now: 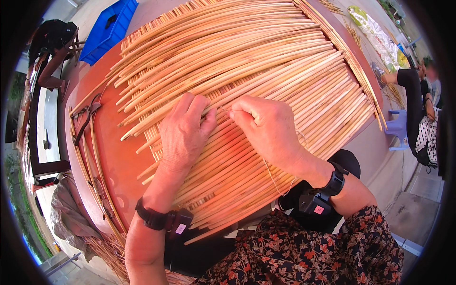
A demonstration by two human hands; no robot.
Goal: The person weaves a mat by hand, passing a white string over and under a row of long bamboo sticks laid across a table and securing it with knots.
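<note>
Pale peeled rods (266,47) lie in long parallel rows over a woven backing on the reddish table (98,156). My left hand (185,130) has its fingers curled over one rod near the middle, thumb pressed beside it. Just to its right, my right hand (261,130) is closed in a pinch on a thin cord at that rod, with fingertips close to my left thumb. A loop of the cord (285,192) hangs from my right hand across the lower rods.
Pruning shears (85,114), scissors (99,187) and loose rods lie on the table's left side. Beyond are a blue crate (107,28), a grey cloth (71,213), a person (52,47) at upper left, and another person (418,114) at right by a plastic stool (396,128).
</note>
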